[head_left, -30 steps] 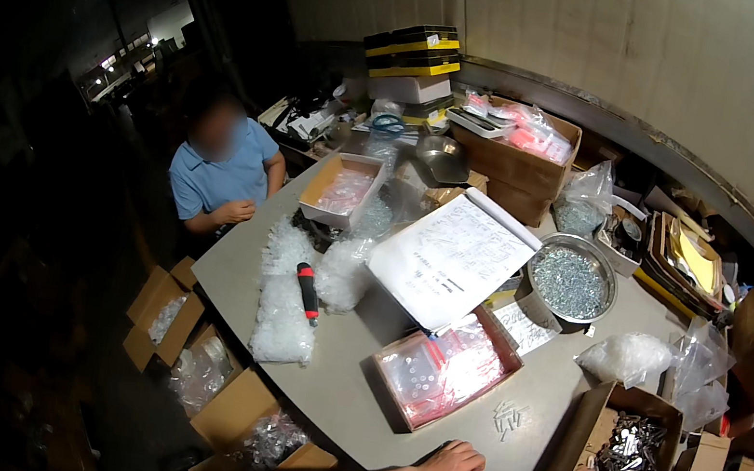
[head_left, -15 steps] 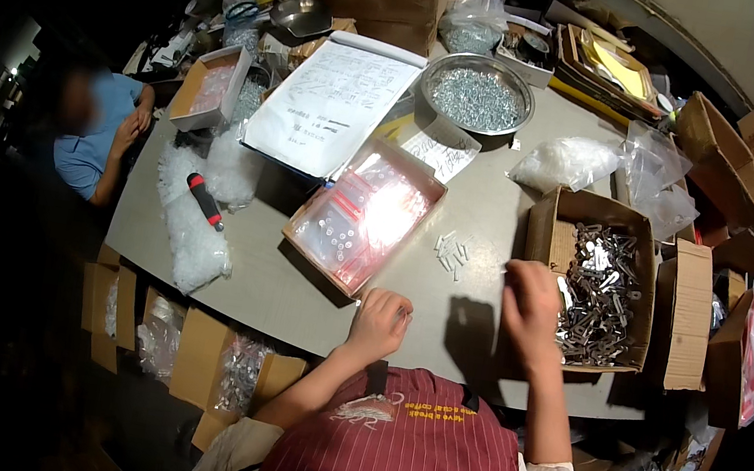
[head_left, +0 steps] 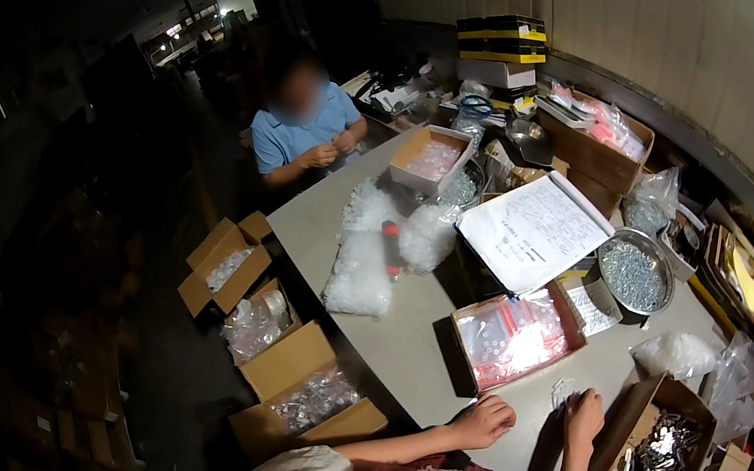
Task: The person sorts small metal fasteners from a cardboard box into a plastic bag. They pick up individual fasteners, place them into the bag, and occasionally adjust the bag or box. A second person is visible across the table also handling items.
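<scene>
My left hand (head_left: 484, 421) is at the near side of the table, just below a cardboard box of clear zip bags (head_left: 517, 339). Its fingers are curled together, and anything within them is too small or hidden to name. To its right, my right hand (head_left: 582, 419) reaches down beside a few small, thin, whitish pieces (head_left: 561, 390) lying on the table. Those fingers are bent and pressed together; what they pinch, if anything, does not show. Right of this hand, a cardboard box (head_left: 624, 438) holds a heap of metal clips (head_left: 658, 463).
Beyond the bags lie a clipboard with written sheets (head_left: 529, 229) and a steel bowl of small screws (head_left: 634, 274). White-filled plastic bags (head_left: 361, 277) and a red-black tool (head_left: 391, 247) are at left. A co-worker in blue (head_left: 300, 131) sits past them. Open boxes (head_left: 294, 365) stand below the table's left edge.
The view has swung left, bringing more of the co-worker and the floor boxes into sight. My right hand has moved left from the clip box to the small whitish pieces.
</scene>
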Motion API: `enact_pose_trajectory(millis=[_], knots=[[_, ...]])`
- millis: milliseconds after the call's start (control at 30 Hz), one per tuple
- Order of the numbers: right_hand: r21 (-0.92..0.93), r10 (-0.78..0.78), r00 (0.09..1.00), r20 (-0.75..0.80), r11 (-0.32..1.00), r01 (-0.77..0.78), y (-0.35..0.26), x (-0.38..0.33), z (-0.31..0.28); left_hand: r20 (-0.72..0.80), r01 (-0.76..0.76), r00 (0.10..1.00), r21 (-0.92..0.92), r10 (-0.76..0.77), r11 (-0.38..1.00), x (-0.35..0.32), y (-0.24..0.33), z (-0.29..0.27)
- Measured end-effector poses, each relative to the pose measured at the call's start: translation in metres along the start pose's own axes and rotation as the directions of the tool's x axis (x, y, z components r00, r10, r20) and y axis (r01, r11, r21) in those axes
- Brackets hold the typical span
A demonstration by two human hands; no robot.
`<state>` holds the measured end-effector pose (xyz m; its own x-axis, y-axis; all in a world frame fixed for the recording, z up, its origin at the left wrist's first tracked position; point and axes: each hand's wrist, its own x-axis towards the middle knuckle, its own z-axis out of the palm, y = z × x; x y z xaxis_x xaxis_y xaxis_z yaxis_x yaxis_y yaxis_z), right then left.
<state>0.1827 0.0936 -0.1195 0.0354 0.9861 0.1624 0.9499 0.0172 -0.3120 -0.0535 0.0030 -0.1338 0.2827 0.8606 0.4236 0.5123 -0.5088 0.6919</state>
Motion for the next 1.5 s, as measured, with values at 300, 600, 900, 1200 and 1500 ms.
enact_pose_trajectory(millis=[300, 600, 900, 1200, 1500], knots=[[-0.353, 0.07, 0.996, 0.054, 0.935, -0.047, 0.032, -0.041, 0.05, -0.018, 0.05, 0.998, -0.092, -0.052, 0.994, 0.003, 0.0, -0.003], [0.112, -0.248, 0.93, 0.269, 0.968, 0.226, -0.017, -0.08, -0.066, 0.186, 0.139, 0.977, -0.16, -0.108, 0.977, 0.0, 0.004, 0.01], [0.498, -0.475, 0.879, -0.051, 0.751, 0.434, -0.056, -0.093, -0.128, 0.403, 0.372, 0.905, -0.597, -0.135, 0.71, 0.037, 0.065, -0.001], [0.588, -0.345, 0.938, -0.046, 0.749, 0.304, -0.043, -0.114, -0.155, 0.399, 0.353, 0.902, -0.47, -0.163, 0.809, 0.048, 0.087, -0.013], [0.314, 0.085, 0.95, -0.3, 0.949, 0.015, 0.078, -0.036, -0.194, 0.331, 0.326, 0.915, -0.261, -0.233, 0.909, 0.035, 0.066, -0.007]])
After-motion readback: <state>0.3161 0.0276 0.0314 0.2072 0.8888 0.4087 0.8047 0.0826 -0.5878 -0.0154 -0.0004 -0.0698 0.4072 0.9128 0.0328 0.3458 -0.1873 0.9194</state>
